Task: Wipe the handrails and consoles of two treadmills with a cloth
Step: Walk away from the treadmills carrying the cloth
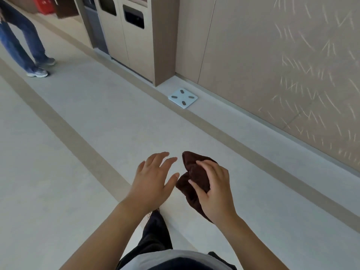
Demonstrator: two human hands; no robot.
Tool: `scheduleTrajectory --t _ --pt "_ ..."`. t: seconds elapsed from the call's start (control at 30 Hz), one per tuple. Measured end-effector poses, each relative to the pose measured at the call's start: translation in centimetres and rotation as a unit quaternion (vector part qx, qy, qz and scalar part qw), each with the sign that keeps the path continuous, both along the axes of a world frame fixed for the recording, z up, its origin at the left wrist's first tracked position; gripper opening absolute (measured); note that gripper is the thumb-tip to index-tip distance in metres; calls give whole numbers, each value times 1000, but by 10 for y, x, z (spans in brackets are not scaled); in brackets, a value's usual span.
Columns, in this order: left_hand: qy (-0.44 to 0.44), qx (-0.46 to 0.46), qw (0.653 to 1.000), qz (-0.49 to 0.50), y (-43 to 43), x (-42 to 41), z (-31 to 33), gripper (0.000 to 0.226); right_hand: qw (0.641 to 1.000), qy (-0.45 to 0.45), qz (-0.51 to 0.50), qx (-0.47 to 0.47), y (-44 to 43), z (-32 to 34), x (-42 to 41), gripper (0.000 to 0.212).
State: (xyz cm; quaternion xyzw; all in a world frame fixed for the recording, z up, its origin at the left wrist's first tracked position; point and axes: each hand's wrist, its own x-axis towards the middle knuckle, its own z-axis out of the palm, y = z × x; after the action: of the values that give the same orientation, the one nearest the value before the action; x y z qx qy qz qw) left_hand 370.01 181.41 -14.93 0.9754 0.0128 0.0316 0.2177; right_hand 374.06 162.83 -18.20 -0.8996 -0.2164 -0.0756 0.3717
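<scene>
Right hand (215,189) grip: clutching brown cloth (191,184) | left hand (153,179): fingers spread, empty

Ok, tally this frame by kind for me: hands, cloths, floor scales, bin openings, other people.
Hands: 2, left hand and right hand
Brown cloth: 1
Floor scale: 1
Bin openings: 2
Other person: 1
Total: 7

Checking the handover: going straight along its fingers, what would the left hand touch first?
Probably the brown cloth gripped by the right hand, just ahead of the open left hand; depth unclear.
</scene>
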Motion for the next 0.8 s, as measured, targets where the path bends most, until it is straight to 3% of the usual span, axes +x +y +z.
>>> scheduleTrajectory --t 0.23,0.57,0.8 --pt "-17 33 999 -22 94 179 28 59 999 -4 -44 17 78 18 160 45" --pt "22 37 994 -98 139 397 5 55 994 7 -110 4 121 -4 364 46" --pt "23 56 995 -81 170 562 12 55 997 31 -72 -21 157 -12 544 45"
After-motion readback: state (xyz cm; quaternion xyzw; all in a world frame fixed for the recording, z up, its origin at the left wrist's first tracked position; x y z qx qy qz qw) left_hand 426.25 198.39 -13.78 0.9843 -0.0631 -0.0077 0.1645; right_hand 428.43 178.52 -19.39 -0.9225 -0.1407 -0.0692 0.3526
